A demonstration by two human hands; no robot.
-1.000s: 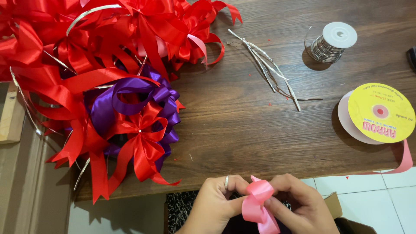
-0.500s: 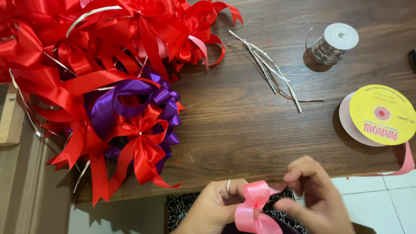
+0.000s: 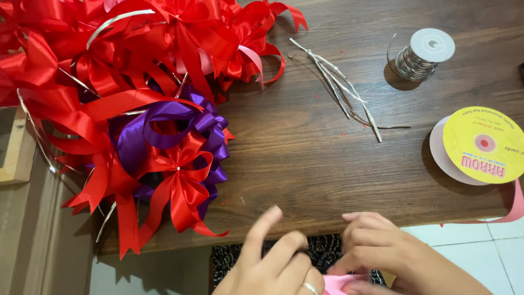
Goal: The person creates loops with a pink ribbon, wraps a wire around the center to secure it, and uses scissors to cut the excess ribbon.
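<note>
I see both hands at 6 o'clock off the table edge (image 3: pixel 327 226): left hand (image 3: pixel 278 262) and right hand (image 3: pixel 382 254) pinching the pink ribbon (image 3: pixel 339 284) between them to keep its folds gathered; wire spool (image 3: pixel 423 54) parked at 1 o'clock.

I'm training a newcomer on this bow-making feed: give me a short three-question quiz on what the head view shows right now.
1. True or false: the wire spool stands on the wooden table at its far right.
2. What colour is the ribbon piece between the left hand and the right hand?
A) pink B) purple C) silver
3. What lies between the red bows and the wire spool?

Key
1. True.
2. A: only a pink edge shows at the bottom of the picture.
3. A loose bundle of cut silver strips, beyond the yellow-labelled ribbon roll.
</note>
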